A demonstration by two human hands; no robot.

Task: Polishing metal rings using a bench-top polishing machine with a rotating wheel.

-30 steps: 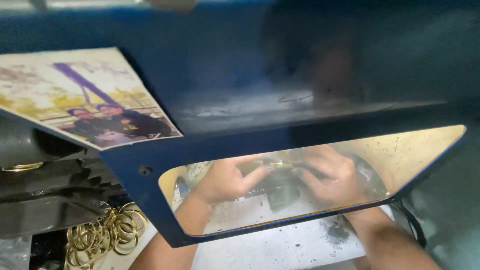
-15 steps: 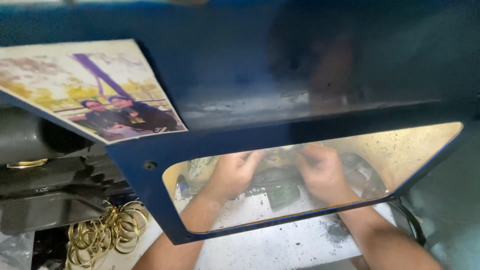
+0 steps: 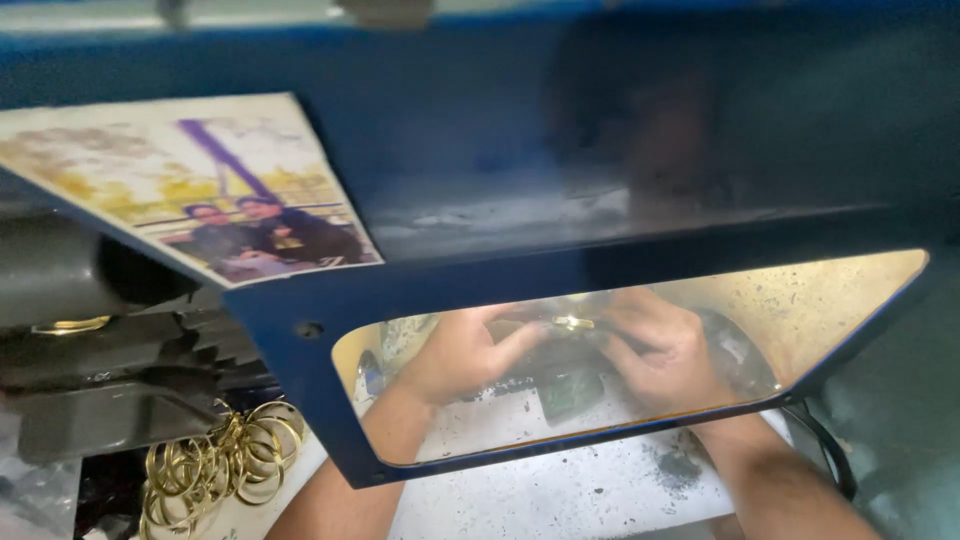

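Blue metal guard (image 3: 480, 220) fills most of the view, with a clear window (image 3: 800, 320) cut into its lower edge; both hands work behind that window. A faded photo print (image 3: 190, 190) is stuck on the guard's left slope.

Below the window, a white speckled surface (image 3: 560, 495) carries the work. Dark grey machine body (image 3: 90, 370) sits off to the left, with a pile of brass rings (image 3: 215, 465) lying on the surface just beside it.

Left hand (image 3: 460, 350) and right hand (image 3: 665, 345) are close together, fingers curled in toward a dark fixture (image 3: 560, 375) between them. A small brass ring (image 3: 573, 323) sits at the top of that fixture, right between the fingertips of both hands. Window glare blurs it, so I cannot tell whether either hand actually pinches the ring or only steadies it.

Change vs a second ago: the hands sat a bit wider then, wrapped round the fixture. Now the fingertips have closed in on the ring at the top. Reads as the ring being seated or adjusted on the fixture, not yet released.
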